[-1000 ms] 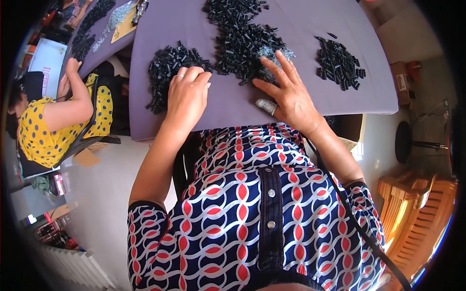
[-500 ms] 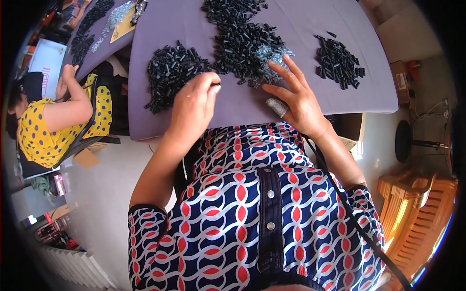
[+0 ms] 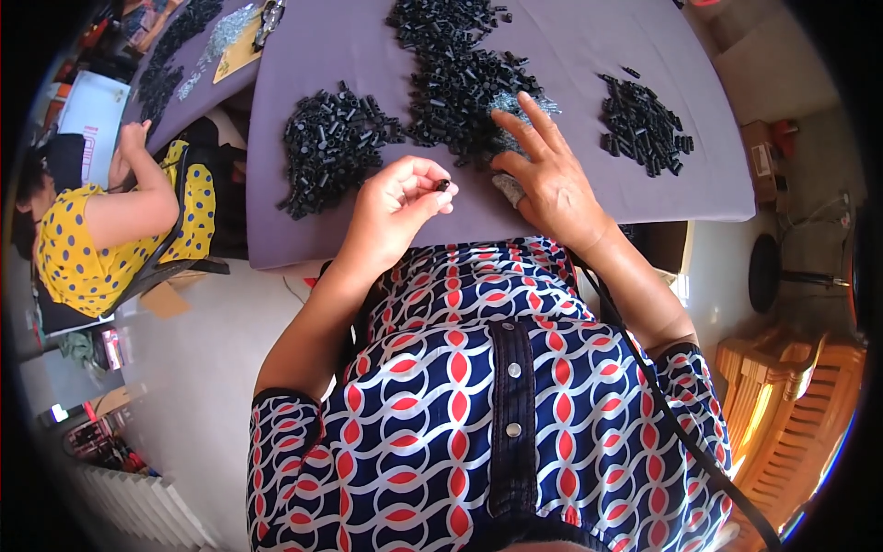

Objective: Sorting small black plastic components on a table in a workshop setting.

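Note:
Between the thumb and fingertips of my left hand (image 3: 394, 210) is a small black cylinder (image 3: 442, 185), one end showing. This hand is at the table's near edge, beside the left heap of black cylinders (image 3: 333, 147). My right hand (image 3: 561, 195) reaches over small clear pieces (image 3: 504, 103) at the near right of the middle black heap (image 3: 464, 83). Its fingers are stretched and apart, and nothing shows in them. A greyish cover (image 3: 508, 189) wraps its thumb. Part of the clear pieces is hidden under the fingers.
A third, smaller heap of black cylinders (image 3: 644, 129) lies to the right on the purple-covered table (image 3: 552, 41). At left, a person in a yellow dotted top (image 3: 78, 244) sits at another table. A wooden bench (image 3: 791, 414) stands at lower right.
My left hand has come away from the left heap, moving right and nearer to me, and its black cylinder now shows. My right hand has shifted slightly left, its fingers still over the clear pieces.

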`<state>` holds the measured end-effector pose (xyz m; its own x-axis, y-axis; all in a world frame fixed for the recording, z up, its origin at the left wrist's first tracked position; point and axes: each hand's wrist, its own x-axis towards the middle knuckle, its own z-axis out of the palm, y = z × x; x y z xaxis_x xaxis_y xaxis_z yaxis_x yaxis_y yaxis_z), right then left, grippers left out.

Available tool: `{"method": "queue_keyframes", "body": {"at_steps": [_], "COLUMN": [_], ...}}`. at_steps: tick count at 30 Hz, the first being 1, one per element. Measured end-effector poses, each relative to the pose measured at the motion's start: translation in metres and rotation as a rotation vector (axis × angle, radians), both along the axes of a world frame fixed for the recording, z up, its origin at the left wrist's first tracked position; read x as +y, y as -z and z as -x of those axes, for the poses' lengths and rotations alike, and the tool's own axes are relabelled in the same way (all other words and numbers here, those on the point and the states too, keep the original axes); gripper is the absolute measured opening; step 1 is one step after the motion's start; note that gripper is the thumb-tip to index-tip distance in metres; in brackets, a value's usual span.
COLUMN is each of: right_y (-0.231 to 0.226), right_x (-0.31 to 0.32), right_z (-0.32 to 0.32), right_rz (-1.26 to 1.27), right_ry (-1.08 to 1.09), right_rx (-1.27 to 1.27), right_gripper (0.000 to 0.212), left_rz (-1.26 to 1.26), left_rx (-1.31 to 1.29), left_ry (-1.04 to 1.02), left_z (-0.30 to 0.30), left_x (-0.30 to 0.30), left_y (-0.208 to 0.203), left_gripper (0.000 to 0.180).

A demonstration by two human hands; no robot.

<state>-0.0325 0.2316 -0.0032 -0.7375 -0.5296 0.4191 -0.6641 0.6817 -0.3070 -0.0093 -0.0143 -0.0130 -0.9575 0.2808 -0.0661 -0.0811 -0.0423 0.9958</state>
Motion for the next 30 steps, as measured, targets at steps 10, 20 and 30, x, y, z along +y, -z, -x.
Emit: {"method": "queue_keyframes", "body": {"at_steps": [10, 20, 30], "right_y": [0.007, 0.009, 0.009], "right_x": [-0.003, 0.003, 0.003], "right_z": [-0.005, -0.011, -0.015], "right_rz": [0.052, -0.012, -0.020], "right_ry": [0.088, 0.075, 0.068], "right_rx": [-0.042, -0.010, -0.026], "right_gripper": [0.034, 0.030, 0.030], "left_rz": [-0.048, 0.054, 0.048], "left_rx": [-0.061, -0.012, -0.040], "left_ry": [0.111, 0.078, 0.094], "left_z": [-0.003, -0.003, -0.003], "left_x": [-0.001, 0.004, 0.007], "left_y": [0.002, 0.008, 0.008], "left_gripper": [0.019, 0.019, 0.019]}}
